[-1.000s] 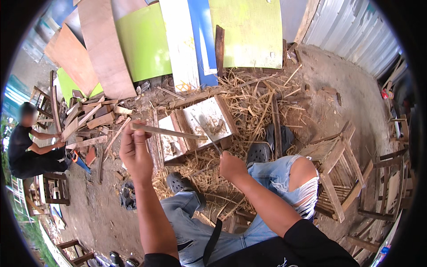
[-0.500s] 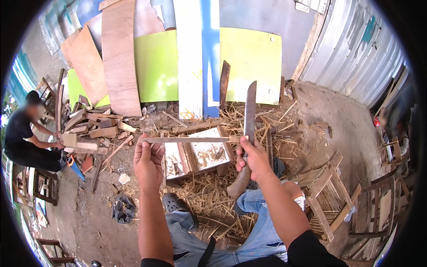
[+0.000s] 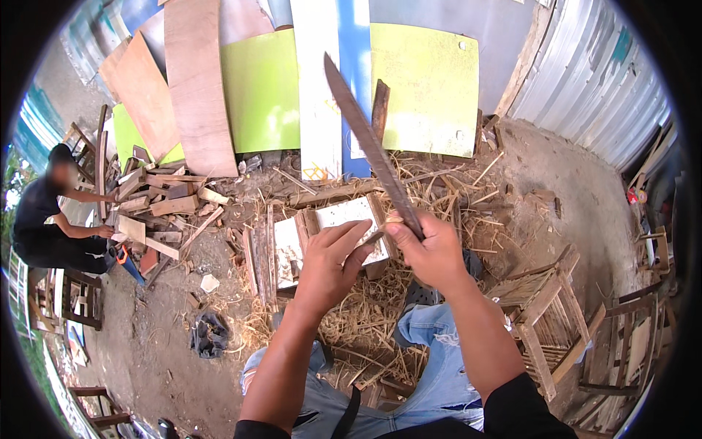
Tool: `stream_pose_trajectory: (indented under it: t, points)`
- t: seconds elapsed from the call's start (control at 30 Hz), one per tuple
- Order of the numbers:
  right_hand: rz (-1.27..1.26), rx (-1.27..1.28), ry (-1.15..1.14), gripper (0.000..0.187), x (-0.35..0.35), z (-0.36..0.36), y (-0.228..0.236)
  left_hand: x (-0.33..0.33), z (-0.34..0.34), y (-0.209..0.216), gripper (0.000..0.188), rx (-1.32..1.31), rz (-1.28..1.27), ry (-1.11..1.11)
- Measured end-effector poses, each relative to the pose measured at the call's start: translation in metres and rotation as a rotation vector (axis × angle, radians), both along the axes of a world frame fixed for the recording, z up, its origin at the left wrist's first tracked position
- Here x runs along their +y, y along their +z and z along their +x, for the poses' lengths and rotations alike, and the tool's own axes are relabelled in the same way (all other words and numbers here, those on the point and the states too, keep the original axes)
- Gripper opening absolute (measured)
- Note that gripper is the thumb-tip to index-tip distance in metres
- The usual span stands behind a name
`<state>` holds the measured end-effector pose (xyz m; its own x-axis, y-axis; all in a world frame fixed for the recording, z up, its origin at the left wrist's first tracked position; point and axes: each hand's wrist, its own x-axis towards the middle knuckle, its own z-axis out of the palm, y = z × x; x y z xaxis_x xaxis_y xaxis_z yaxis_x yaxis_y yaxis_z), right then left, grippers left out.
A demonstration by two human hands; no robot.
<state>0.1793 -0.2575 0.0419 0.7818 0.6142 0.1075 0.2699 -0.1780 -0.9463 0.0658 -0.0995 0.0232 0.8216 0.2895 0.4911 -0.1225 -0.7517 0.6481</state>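
Note:
My right hand (image 3: 433, 252) is closed round the handle of a machete (image 3: 372, 146), whose long dark blade tilts up to the left. My left hand (image 3: 329, 267) is held close to the right one, with its fingers round a thin wooden strip (image 3: 375, 238). The strip's pale end reaches my right thumb, near the base of the blade. Most of the strip is hidden by my left hand. Below both hands lies a wood-framed block with white panels (image 3: 338, 213), dusted with shavings.
Straw-like wood shavings (image 3: 376, 304) cover the ground round my feet. A slatted wooden piece (image 3: 545, 314) stands at the right. At the far left a person in dark clothes (image 3: 45, 227) bends over a heap of wood offcuts (image 3: 174, 206), near a blue saw (image 3: 131, 269).
My left hand has moved right, to beside my right hand, and the strip no longer spans level between them. The machete has swung from nearly upright to leaning left.

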Motion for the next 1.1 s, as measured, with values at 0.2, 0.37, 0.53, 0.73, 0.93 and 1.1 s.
stream_pose_trajectory:
  t: [0.2,0.37,0.53,0.73,0.93,1.1]
  points:
    - [0.025,0.006,0.086,0.029,0.019,-0.009,0.01,0.005,0.009,0.002,0.018,-0.084,-0.147,0.132]
    - [-0.065,-0.018,0.067,0.031,0.017,-0.022,-0.003,0.019,-0.007,-0.003,0.013,-0.088,-0.165,0.35]
    - [-0.185,-0.041,0.073,0.026,0.019,-0.042,-0.021,0.021,-0.012,-0.006,0.014,-0.115,-0.223,0.388]
    - [-0.147,-0.148,0.109,0.025,0.032,-0.069,-0.047,0.022,-0.018,0.002,0.014,-0.058,-0.24,0.385]
    - [-0.289,-0.159,0.081,0.025,0.035,-0.073,-0.072,0.026,-0.025,0.003,0.015,-0.03,-0.318,0.374]
    - [-0.132,-0.135,0.063,0.025,0.038,-0.075,-0.052,0.028,-0.026,-0.004,0.015,-0.055,-0.31,0.375]
